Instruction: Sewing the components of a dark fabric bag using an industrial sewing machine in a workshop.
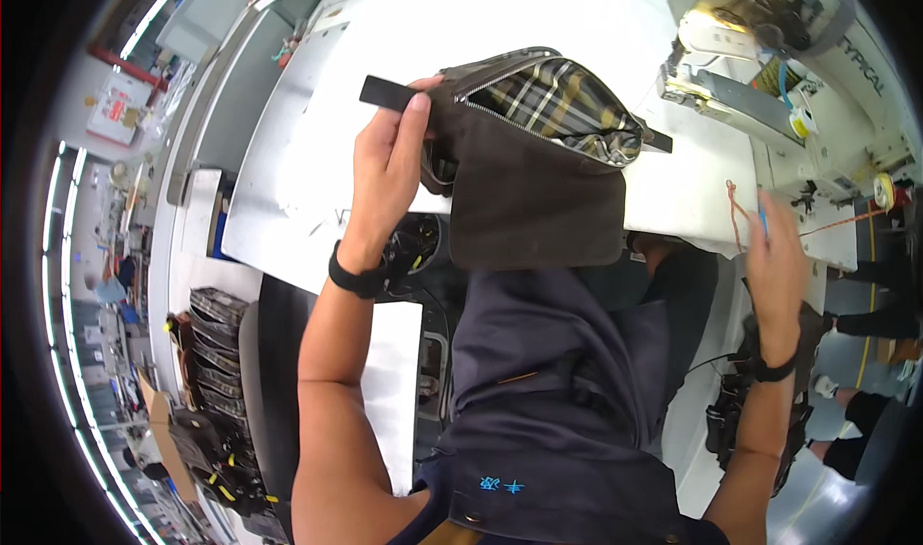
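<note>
Head view. Item: dark brown bag (pixel 538 175), zip (pixel 524 132) open, plaid lining (pixel 548 98) showing; lies at the near edge of the white tabletop (pixel 404 45), flap (pixel 538 228) overhanging that edge. Left hand (pixel 387 165): grip pinching the bag's left end at the black strap tab (pixel 385 93). Right hand (pixel 777 257): blurred, apart from the bag, near the tabletop's right end, by an orange cord (pixel 846 221); grip, I cannot tell. Step, in my judgement: steadying the bag one-handed. Next move probably calls for a firm left hold, right hand free.
</note>
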`<state>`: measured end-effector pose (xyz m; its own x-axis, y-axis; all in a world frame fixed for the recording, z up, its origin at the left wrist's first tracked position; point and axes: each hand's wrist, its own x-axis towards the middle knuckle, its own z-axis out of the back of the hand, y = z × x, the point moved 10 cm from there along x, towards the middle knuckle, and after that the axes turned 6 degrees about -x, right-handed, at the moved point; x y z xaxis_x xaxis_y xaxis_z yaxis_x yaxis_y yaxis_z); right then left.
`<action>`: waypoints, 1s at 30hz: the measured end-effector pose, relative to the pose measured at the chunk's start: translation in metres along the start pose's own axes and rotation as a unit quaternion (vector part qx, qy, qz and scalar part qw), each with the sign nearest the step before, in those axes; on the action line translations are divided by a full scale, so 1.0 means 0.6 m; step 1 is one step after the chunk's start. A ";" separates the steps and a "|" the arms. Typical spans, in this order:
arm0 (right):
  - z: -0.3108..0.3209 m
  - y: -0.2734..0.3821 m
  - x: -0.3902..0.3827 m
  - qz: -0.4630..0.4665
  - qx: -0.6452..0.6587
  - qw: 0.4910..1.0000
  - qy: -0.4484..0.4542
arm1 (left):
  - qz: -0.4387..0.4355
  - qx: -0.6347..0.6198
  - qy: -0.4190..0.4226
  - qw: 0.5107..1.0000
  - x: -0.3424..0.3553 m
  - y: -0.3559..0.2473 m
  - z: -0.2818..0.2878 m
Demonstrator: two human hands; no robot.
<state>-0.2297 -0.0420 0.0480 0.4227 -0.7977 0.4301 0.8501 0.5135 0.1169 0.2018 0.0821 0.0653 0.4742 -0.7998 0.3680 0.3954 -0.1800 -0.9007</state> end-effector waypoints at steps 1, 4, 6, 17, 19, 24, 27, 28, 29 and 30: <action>0.006 0.068 0.015 0.048 0.100 0.994 -0.005 | -0.025 -0.005 -0.004 1.000 -0.004 -0.015 -0.003; 0.003 0.239 0.073 0.122 0.337 0.933 -0.044 | -0.057 -0.017 -0.010 0.998 -0.025 -0.048 -0.005; -0.046 0.307 0.110 0.082 0.505 0.859 0.026 | -0.052 -0.064 0.039 0.996 -0.038 -0.058 -0.030; -0.133 0.458 0.139 -0.065 0.745 0.587 0.311 | 0.039 -0.162 0.005 0.986 -0.037 -0.003 -0.046; -0.140 0.455 0.131 -0.089 0.763 0.557 0.316 | 0.093 -0.144 0.012 0.985 -0.044 0.015 -0.050; -0.155 0.438 0.126 -0.061 0.756 0.586 0.286 | 0.027 -0.093 -0.035 0.995 -0.038 -0.010 -0.037; -0.168 0.426 0.125 -0.065 0.755 0.580 0.298 | 0.013 -0.066 -0.058 0.996 -0.024 -0.013 -0.029; -0.173 0.419 0.125 -0.075 0.753 0.580 0.301 | 0.011 -0.060 -0.065 0.996 -0.017 -0.011 -0.029; -0.169 0.414 0.130 -0.066 0.768 0.567 0.291 | 0.009 -0.063 -0.068 0.996 -0.014 -0.009 -0.028; -0.178 0.404 0.129 -0.088 0.761 0.569 0.299 | 0.021 -0.070 -0.066 0.995 -0.008 -0.003 -0.028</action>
<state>0.0428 -0.0131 0.0141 0.7919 -0.6096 -0.0363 -0.1683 -0.2750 0.9466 0.1856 0.0766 0.0611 0.5905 -0.7279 0.3485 0.2646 -0.2334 -0.9357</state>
